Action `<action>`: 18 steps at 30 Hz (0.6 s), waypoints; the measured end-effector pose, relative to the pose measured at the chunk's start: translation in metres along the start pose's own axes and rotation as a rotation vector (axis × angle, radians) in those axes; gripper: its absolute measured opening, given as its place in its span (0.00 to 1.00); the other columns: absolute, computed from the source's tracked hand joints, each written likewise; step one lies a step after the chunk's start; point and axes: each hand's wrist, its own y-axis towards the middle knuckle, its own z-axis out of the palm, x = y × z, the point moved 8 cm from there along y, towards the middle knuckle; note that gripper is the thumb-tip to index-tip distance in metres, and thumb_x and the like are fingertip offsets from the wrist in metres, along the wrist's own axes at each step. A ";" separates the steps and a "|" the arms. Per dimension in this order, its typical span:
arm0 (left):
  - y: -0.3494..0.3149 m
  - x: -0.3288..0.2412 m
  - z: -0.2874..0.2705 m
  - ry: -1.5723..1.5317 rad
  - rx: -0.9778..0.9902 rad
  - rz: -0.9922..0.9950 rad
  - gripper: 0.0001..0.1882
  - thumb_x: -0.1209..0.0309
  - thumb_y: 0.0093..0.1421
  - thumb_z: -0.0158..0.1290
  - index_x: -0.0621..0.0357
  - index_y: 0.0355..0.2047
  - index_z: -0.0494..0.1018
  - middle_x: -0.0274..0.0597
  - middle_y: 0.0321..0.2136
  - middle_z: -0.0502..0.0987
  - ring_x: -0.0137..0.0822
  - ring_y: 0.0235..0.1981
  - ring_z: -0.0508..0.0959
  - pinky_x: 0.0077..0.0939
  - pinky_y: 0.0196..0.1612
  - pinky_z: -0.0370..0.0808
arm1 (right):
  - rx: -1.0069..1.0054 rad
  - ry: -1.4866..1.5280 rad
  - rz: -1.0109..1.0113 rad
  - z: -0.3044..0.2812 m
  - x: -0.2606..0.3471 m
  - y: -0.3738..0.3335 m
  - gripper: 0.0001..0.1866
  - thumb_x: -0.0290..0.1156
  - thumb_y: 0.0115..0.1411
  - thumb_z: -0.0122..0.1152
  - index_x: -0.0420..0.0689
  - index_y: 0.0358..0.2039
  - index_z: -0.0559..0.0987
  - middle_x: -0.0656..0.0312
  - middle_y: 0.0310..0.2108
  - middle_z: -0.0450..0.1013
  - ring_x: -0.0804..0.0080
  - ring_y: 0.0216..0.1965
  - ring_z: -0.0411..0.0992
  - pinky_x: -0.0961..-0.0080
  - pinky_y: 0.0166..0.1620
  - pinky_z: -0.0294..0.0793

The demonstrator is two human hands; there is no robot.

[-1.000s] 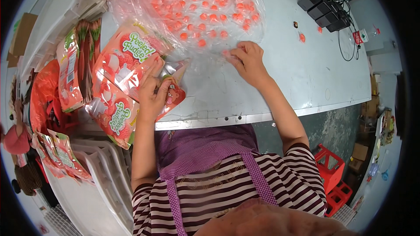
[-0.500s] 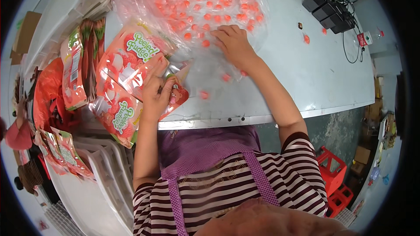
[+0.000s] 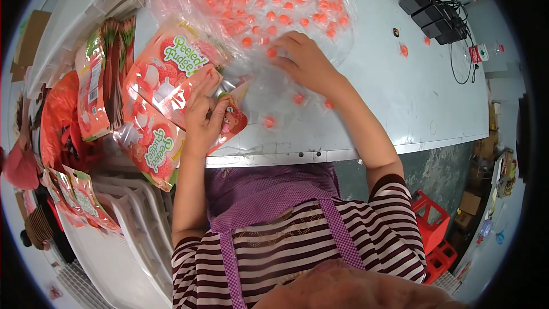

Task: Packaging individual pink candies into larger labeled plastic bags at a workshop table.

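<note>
My left hand (image 3: 204, 120) is closed on a pink-and-red printed candy pouch (image 3: 233, 121), whose silvery inside shows at the mouth on its right. Its thumb lies on the front, and the other fingers stretch away from me along the pouch. My right hand (image 3: 306, 63) hovers low over the clear plastic sheet, thumb and fingers apart, with one wrapped red candy (image 3: 270, 52) by the fingertips. Beyond it spreads a large heap of wrapped red candies (image 3: 280, 1) on clear plastic. Another printed pouch (image 3: 157, 71) lies flat under and beside my left hand.
A row of standing pouches (image 3: 97, 88) is at the left, beside a red plastic bag (image 3: 60, 117). Stacked white trays (image 3: 137, 206) stand at lower left. Black power adapters (image 3: 432, 14) with cables lie at the far right. Loose candies (image 3: 269, 121) dot the table (image 3: 400, 103).
My right hand has shifted slightly left over the candies, its thumb and fingers now spread around one. My left hand keeps its hold on the pouch.
</note>
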 end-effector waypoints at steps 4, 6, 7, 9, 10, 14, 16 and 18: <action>0.002 -0.003 0.001 -0.022 0.002 0.003 0.14 0.79 0.50 0.57 0.64 0.17 0.61 0.55 0.49 0.72 0.50 0.54 0.69 0.37 0.54 0.66 | -0.064 -0.156 -0.025 0.015 0.001 0.019 0.17 0.35 0.53 0.60 0.44 0.43 0.74 0.56 0.46 0.68 0.57 0.46 0.67 0.68 0.48 0.68; 0.001 -0.004 0.001 -0.024 0.000 0.003 0.14 0.79 0.51 0.57 0.64 0.17 0.61 0.55 0.49 0.72 0.50 0.54 0.69 0.37 0.54 0.66 | -0.030 -0.255 0.004 0.019 0.000 0.020 0.18 0.36 0.53 0.60 0.44 0.43 0.73 0.57 0.47 0.68 0.58 0.47 0.66 0.68 0.49 0.68; 0.001 -0.005 0.000 -0.016 -0.002 0.005 0.14 0.79 0.51 0.57 0.64 0.17 0.61 0.55 0.49 0.71 0.50 0.54 0.69 0.37 0.54 0.66 | -0.053 -0.251 -0.010 0.017 -0.001 0.018 0.17 0.35 0.53 0.60 0.44 0.43 0.73 0.58 0.47 0.68 0.59 0.46 0.66 0.68 0.49 0.67; 0.001 -0.005 0.000 -0.010 -0.006 0.005 0.15 0.79 0.50 0.57 0.64 0.17 0.61 0.56 0.49 0.71 0.50 0.54 0.69 0.37 0.54 0.66 | -0.074 -0.249 -0.025 0.014 -0.002 0.015 0.17 0.35 0.53 0.60 0.43 0.42 0.73 0.59 0.47 0.68 0.60 0.46 0.66 0.67 0.48 0.67; 0.000 -0.004 0.000 -0.021 -0.003 -0.006 0.15 0.79 0.50 0.58 0.64 0.17 0.61 0.56 0.49 0.71 0.50 0.54 0.69 0.37 0.53 0.66 | -0.016 -0.244 -0.017 0.016 -0.003 0.012 0.16 0.34 0.53 0.59 0.43 0.40 0.74 0.59 0.46 0.69 0.60 0.44 0.67 0.67 0.47 0.67; 0.002 -0.005 0.000 -0.012 0.005 -0.010 0.15 0.79 0.50 0.58 0.63 0.16 0.60 0.56 0.49 0.71 0.50 0.55 0.68 0.37 0.53 0.66 | 0.053 -0.243 -0.090 0.014 -0.001 -0.010 0.12 0.33 0.52 0.58 0.41 0.35 0.75 0.60 0.41 0.72 0.61 0.41 0.67 0.66 0.43 0.68; 0.001 -0.003 -0.002 -0.019 0.004 -0.025 0.15 0.79 0.50 0.58 0.63 0.16 0.60 0.55 0.49 0.71 0.49 0.55 0.68 0.36 0.53 0.66 | 0.171 -0.146 -0.067 0.008 0.007 -0.018 0.11 0.33 0.52 0.58 0.40 0.35 0.76 0.59 0.41 0.72 0.61 0.42 0.67 0.67 0.43 0.68; 0.000 -0.002 -0.002 -0.027 0.007 -0.037 0.15 0.79 0.50 0.58 0.63 0.16 0.61 0.55 0.49 0.72 0.49 0.55 0.68 0.36 0.53 0.65 | 0.286 -0.048 -0.039 0.009 0.003 -0.024 0.11 0.33 0.53 0.59 0.40 0.34 0.76 0.58 0.40 0.72 0.61 0.42 0.67 0.67 0.44 0.68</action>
